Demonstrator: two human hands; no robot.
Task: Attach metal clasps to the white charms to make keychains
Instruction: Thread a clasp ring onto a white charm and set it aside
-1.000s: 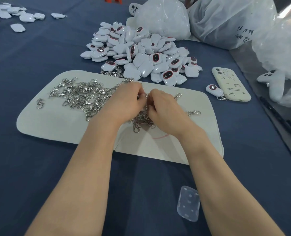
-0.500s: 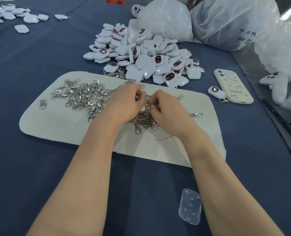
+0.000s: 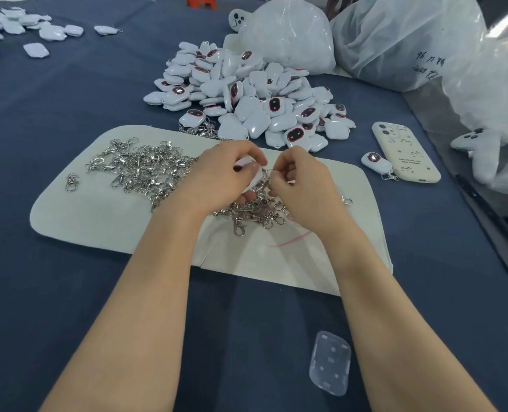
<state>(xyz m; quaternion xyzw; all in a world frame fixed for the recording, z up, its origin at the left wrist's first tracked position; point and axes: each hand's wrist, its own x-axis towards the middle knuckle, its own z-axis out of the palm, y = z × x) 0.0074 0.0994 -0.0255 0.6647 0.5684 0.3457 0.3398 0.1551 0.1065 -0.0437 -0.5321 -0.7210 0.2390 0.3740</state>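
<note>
My left hand [image 3: 217,179] grips a white charm [image 3: 254,176] over the white felt mat [image 3: 98,209]. Close beside it, my right hand [image 3: 303,185] pinches a metal clasp [image 3: 269,173] at the charm's edge. A spread of loose metal clasps [image 3: 145,171] lies on the mat to the left, and more clasps [image 3: 255,215] lie under my hands. Behind the mat a big pile of white charms [image 3: 247,99] with dark red-rimmed faces rests on the blue cloth.
A finished keychain [image 3: 376,163] lies beside a cream phone [image 3: 404,151] at the right. Large plastic bags [image 3: 395,40] stand at the back right. More charms [image 3: 23,28] lie at the far left. A clear plastic piece [image 3: 330,362] lies near my right forearm.
My hands stayed together over the mat. The white charm now shows more plainly between my left fingers, and the view shifted slightly.
</note>
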